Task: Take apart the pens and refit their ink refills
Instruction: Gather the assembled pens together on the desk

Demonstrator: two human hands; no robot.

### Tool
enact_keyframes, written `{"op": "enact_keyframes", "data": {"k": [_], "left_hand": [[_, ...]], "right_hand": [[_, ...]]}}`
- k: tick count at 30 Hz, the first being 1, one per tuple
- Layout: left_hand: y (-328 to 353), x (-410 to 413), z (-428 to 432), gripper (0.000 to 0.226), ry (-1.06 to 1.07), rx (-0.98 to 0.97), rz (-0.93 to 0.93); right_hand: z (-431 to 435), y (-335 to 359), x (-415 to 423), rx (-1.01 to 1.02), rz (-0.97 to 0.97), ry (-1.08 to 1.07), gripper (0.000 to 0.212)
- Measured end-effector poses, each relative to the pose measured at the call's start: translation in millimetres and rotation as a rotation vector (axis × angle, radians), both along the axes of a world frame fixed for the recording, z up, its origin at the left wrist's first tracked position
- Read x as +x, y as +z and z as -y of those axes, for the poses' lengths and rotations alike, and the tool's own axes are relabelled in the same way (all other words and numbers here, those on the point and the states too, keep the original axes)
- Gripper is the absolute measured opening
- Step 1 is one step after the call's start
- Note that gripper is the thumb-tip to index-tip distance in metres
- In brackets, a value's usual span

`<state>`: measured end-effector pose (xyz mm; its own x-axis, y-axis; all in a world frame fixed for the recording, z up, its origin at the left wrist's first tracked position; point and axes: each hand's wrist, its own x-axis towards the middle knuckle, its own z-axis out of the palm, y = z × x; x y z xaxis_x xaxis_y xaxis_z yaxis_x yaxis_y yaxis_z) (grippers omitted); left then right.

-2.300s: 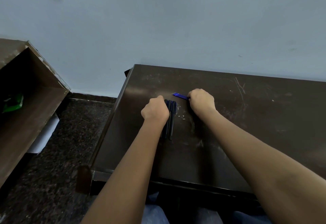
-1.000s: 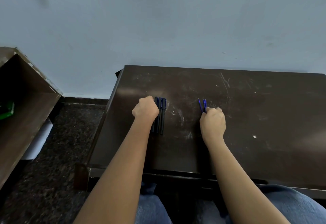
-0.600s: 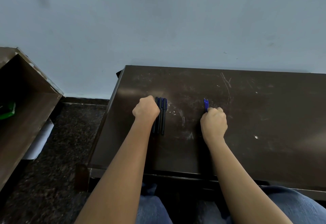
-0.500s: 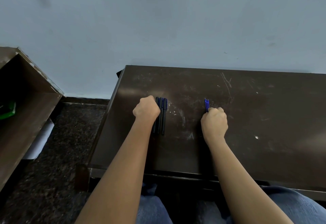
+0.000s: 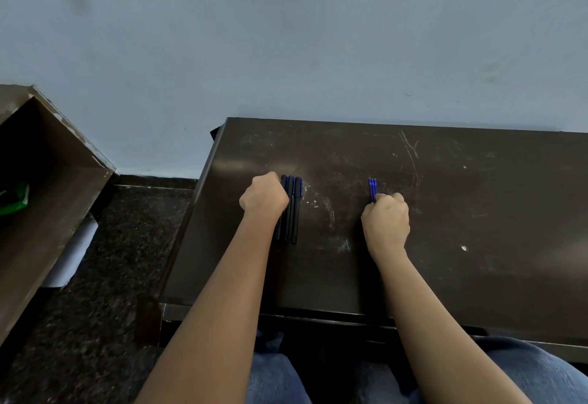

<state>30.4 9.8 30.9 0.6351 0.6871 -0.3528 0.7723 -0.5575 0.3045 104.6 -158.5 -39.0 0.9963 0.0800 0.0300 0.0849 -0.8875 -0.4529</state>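
Head view, left to right. One open wooden cabinet [image 5: 47, 181] stood at the far left with one green object [image 5: 14, 198] inside it. On the dark surface [image 5: 477, 212], my left hand [image 5: 264, 200] rested knuckles up, its fingers curled under, against the left edge of the pens [image 5: 294, 209]. Count: three pens, dark barrels, parallel and touching, long axes pointing away from me. I judged that the hand acted as a stop, so the row could not roll. Whether the fingers pinched the nearest pen was hidden; I cannot tell. Well apart to the right, my right hand [image 5: 386, 222] lay on the surface with its fingers clamped round the ink refills [image 5: 372, 189], bundled so their blue ends projected past the knuckles. Count: at least two refills; the exact number was too small to resolve. Bundling them, I judged, held them aligned for refitting.
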Motion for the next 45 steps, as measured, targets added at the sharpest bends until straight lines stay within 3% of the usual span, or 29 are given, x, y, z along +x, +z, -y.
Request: {"op": "enact_keyframes", "data": {"k": [45], "left_hand": [[9,-3,3,0.039,0.015,-0.008,0.060]], "right_hand": [[5,5,-2,0.055,-0.026,0.015,0.020]]}}
